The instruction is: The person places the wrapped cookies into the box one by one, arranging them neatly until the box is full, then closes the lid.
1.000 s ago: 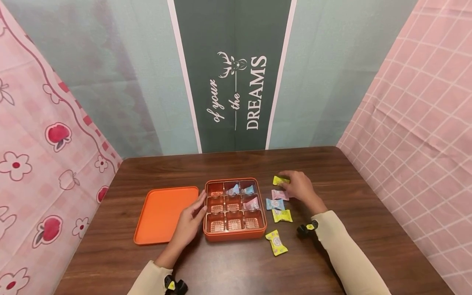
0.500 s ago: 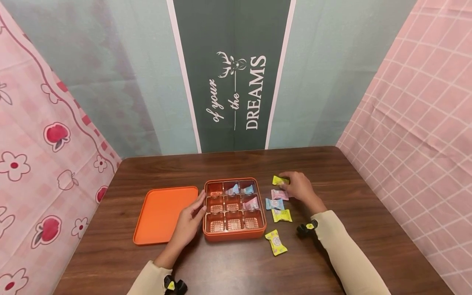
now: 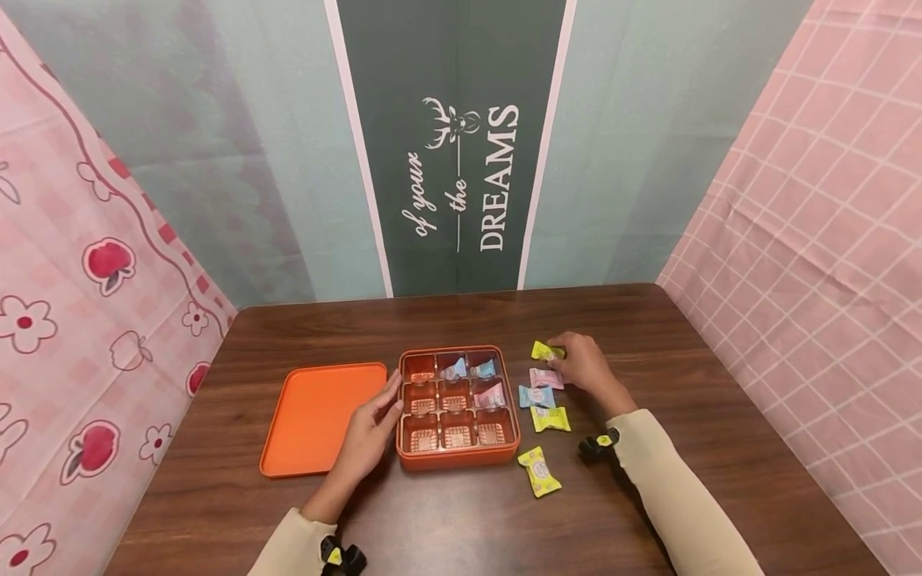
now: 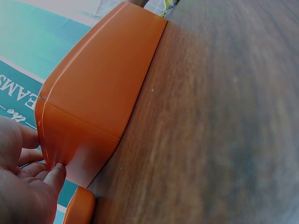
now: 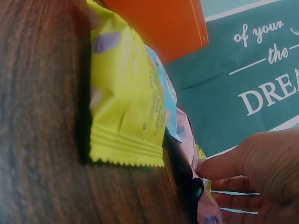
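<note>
An orange box [image 3: 457, 462] with a nine-compartment clear tray stands in mid-table. Wrapped candies lie in three compartments: a blue candy [image 3: 454, 370] at back middle, another blue candy [image 3: 484, 370] at back right, and a pink candy [image 3: 491, 396] at middle right. My left hand [image 3: 367, 436] rests against the box's left side, its fingertips touching the orange wall [image 4: 88, 116]. Right of the box, my right hand [image 3: 585, 364] pinches the farthest yellow candy [image 3: 546, 350] at table level. In the right wrist view that candy is mostly hidden behind the thumb and a pink wrapper.
Near my right hand lie a pink candy [image 3: 546, 379], a blue candy [image 3: 536, 397] and a yellow candy [image 3: 551, 419] close together. Another yellow candy [image 3: 539, 472] lies nearer me. An orange lid [image 3: 324, 420] lies flat left of the box. Cloth hangs around the table's far sides.
Both hands stay almost still. The right fingers remain at the farthest yellow candy, which has barely shifted; the box and the other candies keep their places.
</note>
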Demonstrator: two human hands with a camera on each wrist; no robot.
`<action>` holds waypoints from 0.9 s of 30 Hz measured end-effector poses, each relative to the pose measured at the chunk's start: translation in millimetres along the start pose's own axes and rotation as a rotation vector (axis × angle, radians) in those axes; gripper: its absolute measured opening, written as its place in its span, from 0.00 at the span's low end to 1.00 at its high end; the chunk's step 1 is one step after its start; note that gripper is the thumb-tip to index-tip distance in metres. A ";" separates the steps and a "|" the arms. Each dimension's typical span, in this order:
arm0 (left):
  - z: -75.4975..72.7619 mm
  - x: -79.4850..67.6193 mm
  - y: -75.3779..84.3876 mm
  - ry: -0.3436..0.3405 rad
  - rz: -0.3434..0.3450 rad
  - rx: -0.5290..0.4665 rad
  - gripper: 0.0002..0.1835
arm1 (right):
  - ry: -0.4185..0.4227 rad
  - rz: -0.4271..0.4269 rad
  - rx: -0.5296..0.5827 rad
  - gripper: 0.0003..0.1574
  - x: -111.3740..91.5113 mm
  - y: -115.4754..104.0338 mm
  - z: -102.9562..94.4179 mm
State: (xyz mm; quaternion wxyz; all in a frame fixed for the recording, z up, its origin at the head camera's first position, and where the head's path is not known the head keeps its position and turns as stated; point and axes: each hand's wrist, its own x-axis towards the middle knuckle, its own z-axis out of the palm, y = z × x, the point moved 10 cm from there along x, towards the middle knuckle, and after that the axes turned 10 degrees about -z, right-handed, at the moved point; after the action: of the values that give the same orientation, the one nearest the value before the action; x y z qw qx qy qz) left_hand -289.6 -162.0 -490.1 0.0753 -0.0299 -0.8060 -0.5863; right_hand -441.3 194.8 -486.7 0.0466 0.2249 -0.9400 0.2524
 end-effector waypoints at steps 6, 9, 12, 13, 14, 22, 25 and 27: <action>-1.4 1.2 3.6 -0.001 0.007 0.007 0.25 | 0.022 -0.035 -0.002 0.22 3.3 -4.7 -2.2; -0.7 1.5 3.4 -0.002 0.002 0.010 0.25 | 0.021 -0.037 0.004 0.22 2.9 -5.2 -1.5; 0.0 1.2 1.6 -0.004 -0.012 0.006 0.25 | 0.019 -0.034 0.016 0.22 1.9 -5.3 0.1; -0.1 1.0 1.3 -0.002 -0.011 0.006 0.25 | 0.020 -0.033 0.021 0.22 1.6 -5.7 0.4; 0.0 0.8 0.2 -0.002 -0.020 0.000 0.25 | 0.022 -0.034 0.024 0.22 1.5 -6.0 0.5; 1.4 -1.7 5.3 0.008 -0.021 -0.003 0.25 | 0.044 -0.039 0.027 0.23 2.6 -13.1 -3.6; 1.1 -4.9 17.5 0.004 -0.023 -0.004 0.24 | 0.046 -0.047 0.027 0.24 3.0 -18.1 -5.3; 0.5 -7.1 27.1 -0.004 -0.029 -0.002 0.24 | 0.056 -0.053 0.028 0.24 3.4 -21.9 -7.3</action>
State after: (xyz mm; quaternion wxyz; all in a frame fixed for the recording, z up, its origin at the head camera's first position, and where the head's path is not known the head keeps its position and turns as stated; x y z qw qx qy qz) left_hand -278.9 -152.9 -465.9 0.0651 -0.0194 -0.8060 -0.5880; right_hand -434.8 180.2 -469.7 0.0766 0.2434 -0.9284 0.2702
